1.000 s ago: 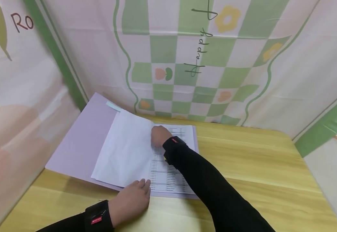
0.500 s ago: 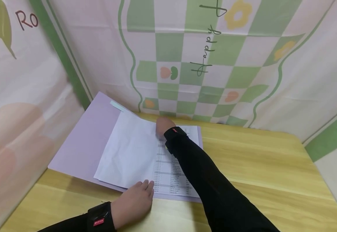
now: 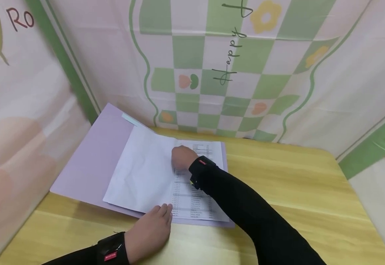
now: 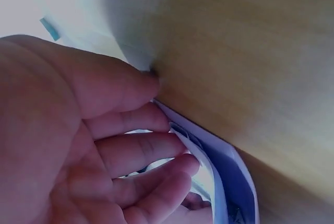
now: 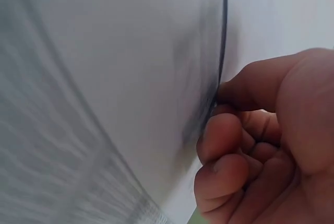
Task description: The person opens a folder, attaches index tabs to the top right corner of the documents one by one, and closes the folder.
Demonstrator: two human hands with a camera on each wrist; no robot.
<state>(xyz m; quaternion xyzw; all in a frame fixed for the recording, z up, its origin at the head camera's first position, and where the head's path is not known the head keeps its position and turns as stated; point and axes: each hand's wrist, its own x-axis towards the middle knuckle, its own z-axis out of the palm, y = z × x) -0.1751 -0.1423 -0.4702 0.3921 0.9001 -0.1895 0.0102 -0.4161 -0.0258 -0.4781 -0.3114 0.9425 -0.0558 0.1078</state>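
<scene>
A purple folder lies spread on the table. Inside it a blank white sheet is turned to the left, and a page printed with a table of text lies on the right. My right hand is at the fold between them, fingers curled. In the right wrist view its thumb and index finger pinch at a dark line along the white sheet. At the front edge, my left hand rests with fingers extended over the folder's border. In the left wrist view those fingertips touch the paper and folder edge.
A light wood-grain table carries the folder. Behind it hangs a cloth with green checks and lettering, and more cloth borders the left and right sides. A pale strip shows at the folder's top edge.
My right hand slid toward the far end of the fold, then came back nearer. My left hand keeps its place at the folder's front edge. The folder stays spread.
</scene>
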